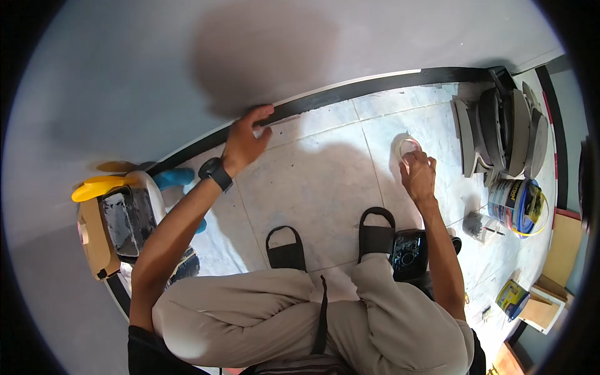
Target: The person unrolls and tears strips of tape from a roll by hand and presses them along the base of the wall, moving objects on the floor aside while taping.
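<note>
My left hand (248, 142), with a dark watch (215, 173) on its wrist, is at the black baseboard (350, 91) where the wall meets the floor. Its fingers are apart and nothing shows between them. A pale roll of tape (409, 145) is at my right hand (419, 175), to the right of the middle. The fingers of that hand are curled round the near edge of the roll. White masking along the top of the baseboard ends towards the right.
On the left are a yellow object (103, 187), a blue object (173, 178) and a paint-smeared black tray (128, 222). Stacked grey chairs (503, 132), a paint bucket (517, 203) and a smaller tin (512, 300) are on the right. A black container (410, 253) is beside my right foot.
</note>
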The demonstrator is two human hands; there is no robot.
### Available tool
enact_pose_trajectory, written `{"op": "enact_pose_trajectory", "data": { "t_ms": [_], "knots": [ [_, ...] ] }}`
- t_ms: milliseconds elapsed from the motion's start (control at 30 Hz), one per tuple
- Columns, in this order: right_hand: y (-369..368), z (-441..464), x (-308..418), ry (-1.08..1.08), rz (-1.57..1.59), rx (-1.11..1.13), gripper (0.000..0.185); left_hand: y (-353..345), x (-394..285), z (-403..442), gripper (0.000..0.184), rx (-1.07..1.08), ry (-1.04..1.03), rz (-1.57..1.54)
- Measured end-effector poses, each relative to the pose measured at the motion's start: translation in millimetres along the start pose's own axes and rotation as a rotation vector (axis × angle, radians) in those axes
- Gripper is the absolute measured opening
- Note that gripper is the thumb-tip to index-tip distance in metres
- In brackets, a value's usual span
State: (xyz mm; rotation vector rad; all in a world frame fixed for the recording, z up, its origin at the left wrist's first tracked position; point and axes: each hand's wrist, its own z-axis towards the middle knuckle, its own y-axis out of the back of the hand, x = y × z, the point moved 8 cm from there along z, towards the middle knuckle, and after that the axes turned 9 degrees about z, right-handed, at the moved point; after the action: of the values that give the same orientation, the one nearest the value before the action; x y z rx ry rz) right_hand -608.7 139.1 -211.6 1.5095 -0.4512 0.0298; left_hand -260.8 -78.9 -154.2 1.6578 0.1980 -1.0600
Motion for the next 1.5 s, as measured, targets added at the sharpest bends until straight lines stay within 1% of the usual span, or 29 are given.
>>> {"op": "enact_pose_trajectory", "data": {
  "t_ms": [33, 100, 133, 167, 200, 233, 267, 300, 400, 433, 500, 633, 667, 733, 767, 867, 900, 933, 967, 1067, 1100, 1133, 1167, 1233, 1300, 1367, 1400, 1433, 1500],
  "knots": [
    [5.4, 1.5, 9.3, -0.023, 0.108, 0.018, 0.015, -0.7, 1.9, -3.4, 0.042, -0.002, 0.006, -0.004],
    [21.0, 8.5, 34.4, -0.043, 0.217, 0.036, 0.013, 7.9, 13.6, -7.4, 0.042, -0.096, 0.155, 0.278],
    [24.5, 10.7, 50.9, -0.086, 0.619, 0.130, 0.012, 8.4, 8.3, -10.2, 0.042, -0.094, 0.153, 0.277],
    [29.4, 9.3, 68.1, -0.135, 1.020, 0.224, 0.011, 0.8, 5.2, -18.0, 0.039, 0.001, 0.264, 0.165],
    [42.8, 7.9, 81.1, -0.143, 1.014, 0.224, 0.011, -9.5, 0.2, -27.2, 0.037, 0.094, 0.374, 0.051],
    [53.7, 4.9, 102.1, -0.111, 1.213, 0.299, 0.012, -14.1, -11.6, -31.3, 0.037, 0.097, 0.372, 0.045],
    [63.0, 1.8, 120.7, -0.076, 1.412, 0.373, 0.013, -29.9, -32.8, -33.7, 0.038, 0.200, 0.294, -0.262],
    [70.6, 0.8, 128.5, -0.077, 1.409, 0.371, 0.013, -41.1, -57.9, -37.3, 0.039, 0.299, 0.210, -0.566],
    [89.8, -2.2, 146.5, 0.090, 1.381, 0.359, 0.016, -42.1, -115.6, -45.4, 0.040, 0.291, 0.195, -0.716],
    [91.7, -3.3, 148.2, 0.088, 1.371, 0.360, 0.016, -39.0, -125.1, -48.5, 0.040, 0.290, 0.191, -0.725],
    [110.1, -2.8, 157.0, 0.254, 1.245, 0.227, 0.016, -33.3, -144.0, -49.7, 0.042, 0.268, 0.084, -0.593],
    [123.2, -4.8, 166.7, 0.424, 1.242, 0.214, 0.015, -33.9, -130.1, -48.0, 0.039, 0.199, 0.178, -0.765],
    [123.6, -6.3, 166.9, 0.437, 1.263, 0.177, 0.015, -32.1, -131.4, -47.9, 0.039, 0.211, 0.158, -0.779],
    [131.5, -9.6, 169.1, 0.462, 1.277, 0.166, 0.017, -34.7, -128.1, -48.7, 0.029, 0.239, 0.300, -0.863],
    [135.9, -10.9, 170.5, 0.472, 1.287, 0.170, 0.018, -36.8, -132.5, -47.4, 0.029, 0.264, 0.274, -0.891],
    [144.9, -13.0, 172.1, 0.486, 1.247, 0.158, 0.017, -33.8, -131.7, -45.7, 0.021, 0.263, 0.262, -0.798],
    [147.0, -12.7, 171.5, 0.477, 1.233, 0.149, 0.017, -27.6, -133.7, -43.4, 0.017, 0.201, 0.206, -0.724],
    [146.0, -10.6, 168.6, 0.404, 1.199, 0.159, 0.016, -20.3, -135.3, -40.8, 0.013, 0.138, 0.149, -0.649],
    [144.4, -9.1, 164.4, 0.331, 1.167, 0.170, 0.014, -17.9, -133.8, -39.7, 0.013, 0.147, 0.141, -0.659],
    [142.8, -6.5, 145.4, 0.245, 1.074, 0.161, 0.012, 10.0, -128.6, -36.4, 0.008, 0.013, 0.096, -0.763],
    [137.4, -6.1, 138.3, 0.173, 1.055, 0.200, 0.012, 21.3, -132.5, -38.7, 0.008, -0.002, 0.059, -0.632],
    [144.6, -6.5, 141.3, 0.226, 1.064, 0.150, 0.010, 31.2, -135.0, -40.0, 0.008, -0.018, 0.024, -0.502],
    [145.6, -5.2, 138.5, 0.221, 1.061, 0.144, 0.010, 36.9, -133.7, -40.2, 0.008, -0.012, 0.019, -0.505],
    [160.7, -4.3, 143.4, 0.449, 0.976, 0.046, 0.010, 56.7, -127.3, -42.8, 0.008, -0.119, -0.048, -0.578],
    [161.8, -0.7, 133.4, 0.420, 0.935, 0.069, 0.011, 74.7, -103.1, -47.8, 0.008, -0.188, -0.005, -0.622],
    [163.1, 4.6, 116.8, 0.362, 0.936, 0.112, 0.009, 114.0, -78.6, -59.0, 0.011, -0.375, 0.104, -0.420],
    [162.1, 6.5, 106.0, 0.368, 0.899, 0.049, 0.010, 127.6, -59.7, -63.4, 0.016, -0.399, 0.119, -0.465],
    [163.5, 8.1, 96.9, 0.351, 0.845, 0.114, 0.006, 141.1, -45.8, -70.8, 0.016, -0.417, 0.130, -0.438],
    [165.1, 10.3, 85.0, 0.271, 0.840, 0.141, 0.010, 158.2, -21.9, -85.2, 0.019, -0.491, 0.228, -0.425]
  ]
}}
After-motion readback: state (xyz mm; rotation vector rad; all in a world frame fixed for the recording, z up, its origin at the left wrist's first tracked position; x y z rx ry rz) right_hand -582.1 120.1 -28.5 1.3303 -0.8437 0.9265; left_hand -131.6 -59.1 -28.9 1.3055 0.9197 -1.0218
